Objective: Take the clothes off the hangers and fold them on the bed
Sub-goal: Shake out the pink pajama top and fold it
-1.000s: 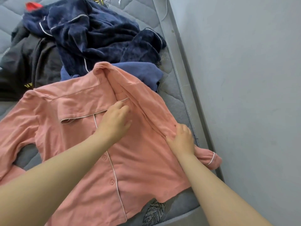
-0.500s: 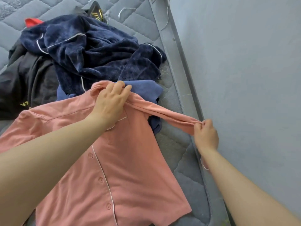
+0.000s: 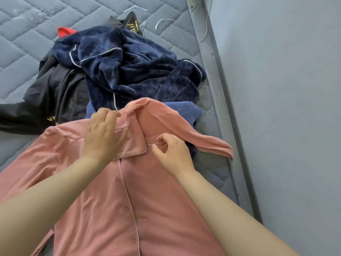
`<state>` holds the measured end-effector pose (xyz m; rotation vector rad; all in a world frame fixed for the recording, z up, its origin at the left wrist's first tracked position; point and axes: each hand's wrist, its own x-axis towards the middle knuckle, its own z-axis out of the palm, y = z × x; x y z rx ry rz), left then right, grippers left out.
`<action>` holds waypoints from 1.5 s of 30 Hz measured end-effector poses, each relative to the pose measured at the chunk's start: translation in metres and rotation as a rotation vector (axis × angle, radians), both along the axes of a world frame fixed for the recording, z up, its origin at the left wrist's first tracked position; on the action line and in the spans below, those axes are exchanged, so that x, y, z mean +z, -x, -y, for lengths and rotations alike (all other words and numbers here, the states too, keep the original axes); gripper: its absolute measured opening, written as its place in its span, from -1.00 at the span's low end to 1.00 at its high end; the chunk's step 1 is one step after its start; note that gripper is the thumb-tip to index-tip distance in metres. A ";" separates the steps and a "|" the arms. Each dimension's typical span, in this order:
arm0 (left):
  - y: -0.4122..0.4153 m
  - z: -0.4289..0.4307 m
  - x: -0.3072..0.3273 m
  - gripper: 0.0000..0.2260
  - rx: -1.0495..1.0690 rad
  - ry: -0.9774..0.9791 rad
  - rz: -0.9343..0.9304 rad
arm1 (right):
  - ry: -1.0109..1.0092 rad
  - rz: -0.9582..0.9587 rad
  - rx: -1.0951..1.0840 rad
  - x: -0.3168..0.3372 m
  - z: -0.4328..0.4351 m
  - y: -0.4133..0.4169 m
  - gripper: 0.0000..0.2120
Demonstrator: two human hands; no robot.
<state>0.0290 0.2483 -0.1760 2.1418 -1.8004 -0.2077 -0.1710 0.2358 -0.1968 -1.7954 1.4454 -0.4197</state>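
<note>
While flattening the pink shirt (image 3: 151, 209), lying front-up and buttoned on the bed (image 3: 27, 43), pressing down across the collar (image 3: 140, 109) with the left hand (image 3: 103, 133), fingers spread and mostly straight, gripping nothing. Pinching the white-piped lapel edge with the right hand (image 3: 171, 154), thumb and forefinger narrowed onto the fabric, other fingers curled. Lying stretched out toward the wall (image 3: 276, 108): the sleeve (image 3: 212, 145) on that side; other sleeve running off frame lower left. Not seeing any hanger, so judging this shirt as already off it and the step as smoothing before the first fold. Next move likely calling for tugging the lapel flat, then bringing a sleeve and side panel inward without dragging the body askew. Waiting unfolded just behind the collar: navy fleece (image 3: 129, 71), black garment (image 3: 55, 93), blue garment (image 3: 184, 109) partly under the shirt's shoulder.
</note>
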 end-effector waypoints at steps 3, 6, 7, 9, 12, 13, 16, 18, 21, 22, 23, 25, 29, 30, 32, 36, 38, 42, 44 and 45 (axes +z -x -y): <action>-0.049 -0.041 -0.020 -0.66 0.243 -0.166 -0.007 | -0.130 -0.012 -0.027 -0.004 -0.001 -0.034 -0.59; -0.082 -0.067 -0.035 -0.48 0.642 -0.350 -0.202 | -0.243 0.044 -0.152 -0.003 0.005 -0.063 -0.57; -0.089 -0.073 -0.040 -0.41 0.754 -0.394 -0.311 | -0.264 0.041 -0.164 -0.004 0.009 -0.070 -0.64; -0.096 -0.081 -0.048 -0.35 0.888 -0.482 -0.588 | -0.280 0.030 -0.168 -0.002 0.017 -0.082 -0.77; -0.097 -0.079 -0.055 -0.62 0.890 -0.478 -1.138 | -0.389 0.142 -0.124 0.006 0.031 -0.093 -0.70; -0.098 -0.074 -0.055 -0.72 0.895 -0.446 -1.236 | -0.434 0.189 -0.112 0.012 0.037 -0.096 -0.75; -0.108 -0.052 -0.045 -0.92 0.897 -0.415 -1.433 | -0.463 0.251 -0.128 0.033 0.061 -0.109 -0.76; -0.123 -0.031 -0.029 -0.83 0.808 -0.303 -1.600 | -0.552 0.400 -0.222 0.044 0.080 -0.120 -0.83; -0.144 0.004 0.002 -0.76 0.780 0.045 -1.875 | -0.782 0.721 -0.290 0.053 0.095 -0.133 -0.79; -0.148 0.015 0.008 -0.72 0.805 0.119 -1.906 | -0.805 0.749 -0.297 0.053 0.097 -0.135 -0.76; -0.148 0.023 0.010 -0.67 0.812 0.133 -1.835 | -0.795 0.751 -0.308 0.053 0.098 -0.136 -0.72; -0.138 0.028 0.009 -0.63 0.693 0.006 -1.364 | -0.687 0.680 -0.333 0.050 0.096 -0.131 -0.66; -0.099 0.021 0.004 -0.86 0.355 0.088 -0.686 | -0.080 0.355 -0.432 0.041 0.081 -0.092 -0.82; -0.090 0.022 0.005 -0.90 0.278 0.118 -0.656 | 0.079 0.242 -0.455 0.038 0.075 -0.077 -0.86; -0.073 0.030 0.010 -0.91 0.088 0.110 -0.611 | 0.228 0.067 -0.454 0.028 0.066 -0.044 -0.87; -0.034 0.056 0.022 -0.80 -0.257 0.031 -0.500 | 0.056 -0.193 -0.229 0.002 0.060 0.007 -0.54; -0.014 0.070 0.025 -0.68 -0.335 0.008 -0.434 | 0.049 -0.217 -0.193 -0.003 0.062 0.020 -0.63; 0.011 0.101 0.021 -0.54 -0.435 -0.149 -0.241 | 0.144 -0.206 -0.156 -0.005 0.064 0.030 -0.89; 0.016 0.110 0.019 -0.46 -0.516 -0.200 -0.172 | 0.267 -0.193 -0.157 -0.006 0.058 0.031 -0.76; 0.016 0.112 0.017 -0.42 -0.553 -0.211 -0.160 | 0.359 -0.189 -0.157 -0.008 0.054 0.030 -0.70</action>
